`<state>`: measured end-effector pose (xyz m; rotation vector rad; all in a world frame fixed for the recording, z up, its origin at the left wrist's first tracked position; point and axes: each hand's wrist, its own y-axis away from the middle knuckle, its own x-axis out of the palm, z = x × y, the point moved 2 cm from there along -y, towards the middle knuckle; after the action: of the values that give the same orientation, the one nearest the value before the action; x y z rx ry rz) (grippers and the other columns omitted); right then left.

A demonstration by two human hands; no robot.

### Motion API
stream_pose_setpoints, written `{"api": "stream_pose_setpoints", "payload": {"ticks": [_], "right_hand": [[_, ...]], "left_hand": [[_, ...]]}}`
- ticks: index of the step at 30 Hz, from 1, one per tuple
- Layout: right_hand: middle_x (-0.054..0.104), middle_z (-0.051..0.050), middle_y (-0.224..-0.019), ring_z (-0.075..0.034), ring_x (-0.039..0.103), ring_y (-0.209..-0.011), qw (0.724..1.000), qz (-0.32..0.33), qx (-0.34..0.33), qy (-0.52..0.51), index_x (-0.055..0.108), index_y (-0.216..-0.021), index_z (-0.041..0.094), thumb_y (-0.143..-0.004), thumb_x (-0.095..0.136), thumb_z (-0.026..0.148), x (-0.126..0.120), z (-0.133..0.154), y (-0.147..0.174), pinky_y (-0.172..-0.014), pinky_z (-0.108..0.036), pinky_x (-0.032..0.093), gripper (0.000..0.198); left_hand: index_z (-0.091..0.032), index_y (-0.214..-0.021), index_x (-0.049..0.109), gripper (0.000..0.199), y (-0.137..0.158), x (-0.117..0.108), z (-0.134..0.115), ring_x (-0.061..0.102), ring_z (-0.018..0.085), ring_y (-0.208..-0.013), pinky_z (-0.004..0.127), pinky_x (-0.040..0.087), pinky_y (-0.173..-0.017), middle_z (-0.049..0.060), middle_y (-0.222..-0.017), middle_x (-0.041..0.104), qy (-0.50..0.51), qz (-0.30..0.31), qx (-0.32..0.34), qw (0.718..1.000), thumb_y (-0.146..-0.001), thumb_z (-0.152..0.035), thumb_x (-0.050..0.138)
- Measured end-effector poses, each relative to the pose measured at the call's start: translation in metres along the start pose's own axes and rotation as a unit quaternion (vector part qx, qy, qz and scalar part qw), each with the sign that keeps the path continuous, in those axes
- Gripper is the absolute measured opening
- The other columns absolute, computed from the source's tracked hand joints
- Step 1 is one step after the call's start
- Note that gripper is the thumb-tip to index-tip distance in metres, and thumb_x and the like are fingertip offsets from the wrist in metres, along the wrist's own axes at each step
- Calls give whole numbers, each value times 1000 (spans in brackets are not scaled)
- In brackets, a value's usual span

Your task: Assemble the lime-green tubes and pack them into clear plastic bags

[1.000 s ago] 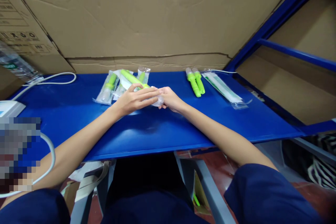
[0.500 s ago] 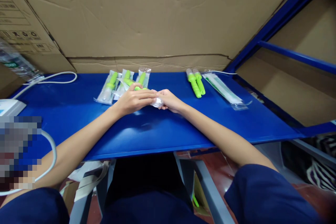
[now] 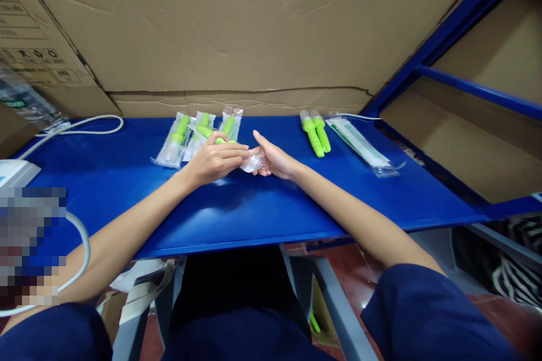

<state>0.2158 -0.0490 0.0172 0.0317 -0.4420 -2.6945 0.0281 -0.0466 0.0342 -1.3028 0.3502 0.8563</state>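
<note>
My left hand (image 3: 214, 161) is closed around a lime-green stick-shaped tool (image 3: 205, 131) in a clear plastic sleeve, held just above the table. Its green end pokes out past my index finger, while the crumpled clear plastic end (image 3: 253, 163) lies between my two hands. My right hand (image 3: 273, 159) is against that end, thumb raised and apart, fingers beneath the plastic. Behind my left hand lie bagged green tools with clear caps, one of them at the left (image 3: 180, 136). Two unbagged green tools (image 3: 316, 134) lie right of my right hand.
A stack of flat clear sleeves (image 3: 359, 142) lies at the right of the blue table (image 3: 271, 214). Cardboard (image 3: 237, 28) walls the back. A white cable (image 3: 91, 119), a white device (image 3: 17, 173) and a plastic bottle (image 3: 27, 98) are at the left.
My right thumb has lifted off the clear plastic end and now points up and away. The plastic end shows more between my hands. My left hand has barely moved.
</note>
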Motion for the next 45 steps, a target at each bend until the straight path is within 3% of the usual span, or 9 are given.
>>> {"api": "stream_pose_setpoints", "payload": {"ticks": [4, 8, 11, 17, 22, 31, 40, 45], "right_hand": [[69, -10, -60, -11, 52, -38, 993, 117, -9, -20, 70, -81, 12, -94, 33, 89, -14, 1, -3, -31, -20, 35, 86], [76, -9, -76, -9, 59, -50, 985, 163, -49, -19, 69, -91, 10, -83, 77, 70, -29, -5, -6, -37, -17, 43, 61], [77, -9, -79, -8, 59, -51, 983, 172, -64, -13, 69, -94, 9, -73, 89, 62, -31, -10, -8, -38, -16, 44, 60], [77, -11, -77, -8, 59, -50, 984, 171, -54, -10, 68, -95, 8, -83, 84, 56, -30, -11, -8, -37, -15, 42, 51], [77, -11, -75, -9, 59, -49, 984, 173, -48, -11, 68, -97, 8, -81, 85, 53, -29, -9, -7, -36, -15, 41, 50], [76, -10, -72, -9, 57, -47, 986, 159, -53, -24, 68, -88, 10, -94, 72, 53, -26, -12, -11, -33, -16, 39, 44], [68, -1, -57, -6, 47, -36, 987, 155, -52, -6, 57, -86, 17, -84, 77, 36, -23, -11, -11, -32, -13, 28, 27], [62, 3, -53, -2, 35, -36, 987, 137, -80, -7, 50, -77, 20, -81, 73, 26, -19, -12, -11, -34, -10, 21, 25]], "left_hand": [[-22, -88, 75, 23, 4, -2, 5, 80, 19, -105, 40, 54, -95, 1, -110, 83, 17, 12, -38, 999, -105, -20, 59], [-21, -90, 76, 22, 5, -3, 6, 81, 19, -104, 39, 55, -95, 2, -109, 84, 10, 10, -30, 999, -105, -21, 60], [-20, -92, 75, 21, 5, -3, 4, 81, 18, -102, 36, 55, -93, 2, -106, 84, 14, -10, -15, 1000, -106, -19, 59], [-21, -101, 73, 15, 3, -4, 3, 80, 16, -102, 35, 50, -95, 1, -107, 84, 19, 2, -23, 1000, -106, -22, 59], [-21, -118, 70, 16, 2, -4, 2, 80, 15, -97, 35, 46, -93, 2, -107, 84, -16, 3, -16, 1000, -107, -25, 58], [-25, -93, 76, 26, 6, 1, 5, 78, 14, -92, 40, 42, -102, -1, -105, 83, 20, 19, -63, 998, -108, -23, 54], [-24, -87, 74, 25, 4, -1, 2, 79, 14, -84, 39, 46, -92, -3, -92, 84, -15, -43, -28, 999, -105, -16, 58], [-26, -87, 77, 33, 8, 1, 4, 79, 13, -86, 43, 43, -105, -4, -94, 84, -14, 3, -67, 998, -108, -19, 52]]}}
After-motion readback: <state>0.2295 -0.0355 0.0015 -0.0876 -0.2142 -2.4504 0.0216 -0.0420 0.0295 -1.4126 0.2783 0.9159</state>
